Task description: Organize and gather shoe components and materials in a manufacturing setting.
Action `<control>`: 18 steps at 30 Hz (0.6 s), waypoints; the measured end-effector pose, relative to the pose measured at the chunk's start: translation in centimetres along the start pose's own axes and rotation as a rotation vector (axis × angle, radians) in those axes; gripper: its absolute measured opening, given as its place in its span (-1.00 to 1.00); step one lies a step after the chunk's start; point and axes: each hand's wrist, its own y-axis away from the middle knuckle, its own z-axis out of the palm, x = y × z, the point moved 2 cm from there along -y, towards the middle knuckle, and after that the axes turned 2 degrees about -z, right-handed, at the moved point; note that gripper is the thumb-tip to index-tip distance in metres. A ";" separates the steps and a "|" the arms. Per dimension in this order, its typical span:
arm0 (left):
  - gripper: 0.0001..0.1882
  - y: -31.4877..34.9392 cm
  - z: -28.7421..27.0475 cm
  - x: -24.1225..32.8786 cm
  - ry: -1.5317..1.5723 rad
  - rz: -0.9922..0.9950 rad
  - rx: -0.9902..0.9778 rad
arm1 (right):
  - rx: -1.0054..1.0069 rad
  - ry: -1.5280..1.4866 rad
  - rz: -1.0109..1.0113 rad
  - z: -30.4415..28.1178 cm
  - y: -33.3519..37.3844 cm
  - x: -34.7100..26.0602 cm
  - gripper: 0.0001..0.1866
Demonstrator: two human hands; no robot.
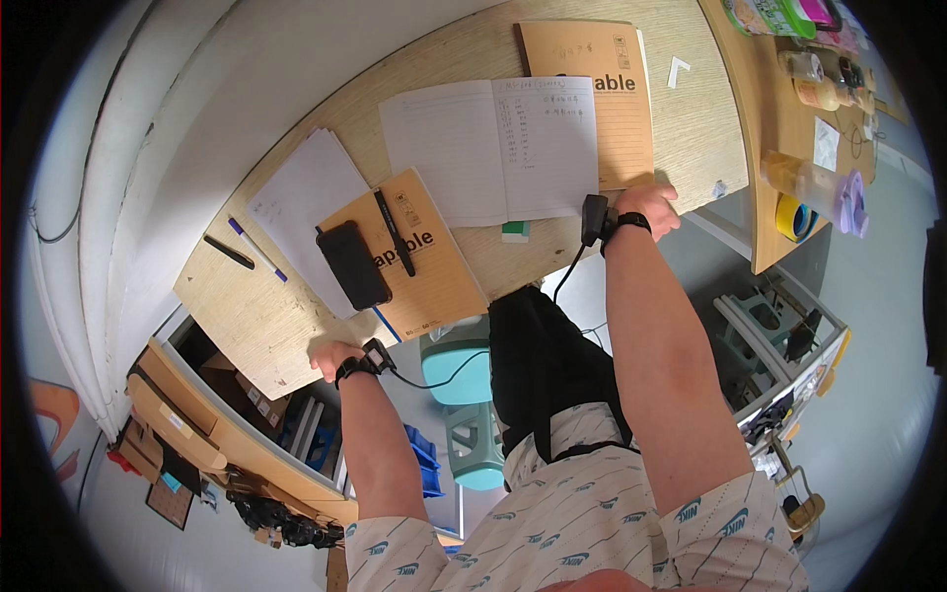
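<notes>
My left hand (pixel 333 361) is at the desk's front edge on the left, its fingers curled at the rim. Over the same front edge, farther right, my right hand (pixel 651 205) has bent fingers beside the lower corner of a brown notebook (pixel 597 128); its palm side is hidden. Between my hands an open lined notebook (pixel 444 148) overlaps that brown one, with handwriting on its right page. Another brown notebook (pixel 434 286) lies nearer my left hand, bearing a black phone (pixel 353 264) and a black pen (pixel 395 232). Both wrists wear black strapped devices with cables.
Loose white sheets (pixel 306 187), a white-and-purple pen (pixel 256 249) and a black pen (pixel 229 252) lie on the desk (pixel 681 128) at left. A side shelf at right holds a lilac-lidded bottle (pixel 850 205) and tape rolls (pixel 795 217). Turquoise stools (pixel 473 444) stand below.
</notes>
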 end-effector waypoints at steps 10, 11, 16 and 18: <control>-0.43 3.2 -1.9 1.0 -0.077 0.029 -0.153 | -0.026 -0.011 -0.002 0.0 0.0 0.1 -0.41; -0.43 3.2 -1.8 1.0 -0.079 0.029 -0.154 | -0.029 -0.014 -0.002 0.1 -0.1 0.1 -0.41; -0.41 1.4 -1.0 0.8 0.037 -0.023 -0.126 | -0.027 -0.007 -0.006 0.2 -0.1 0.2 -0.41; -0.42 0.6 -0.2 0.7 0.052 -0.051 -0.167 | -0.017 -0.005 -0.006 0.3 -0.4 0.2 -0.41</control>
